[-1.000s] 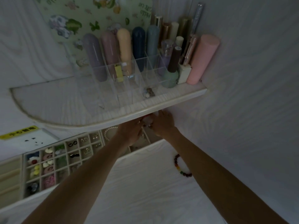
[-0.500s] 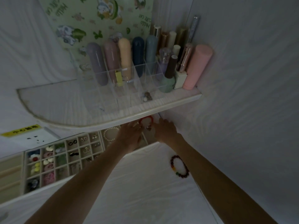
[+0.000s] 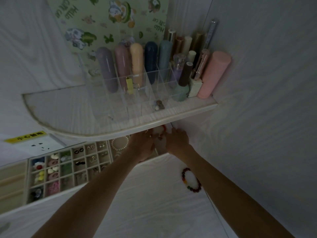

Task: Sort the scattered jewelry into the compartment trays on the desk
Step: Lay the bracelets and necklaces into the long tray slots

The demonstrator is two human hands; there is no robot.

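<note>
Head view: two hands, left (image 3: 143, 145) and right (image 3: 177, 140), grasp one red bracelet (image 3: 164, 128); one beaded bracelet (image 3: 191, 180) lies apart.

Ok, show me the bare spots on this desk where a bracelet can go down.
Bare desk between the forearms, left of the beaded bracelet. Crowded: compartment tray, and beneath the shelf around both hands.

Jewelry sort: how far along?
Done: many cells of the grid tray hold pieces, and a pearl strand sits in a larger compartment. In hand: left hand and right hand work a red bracelet under the shelf. Left: the beaded bracelet on the desk.
</note>
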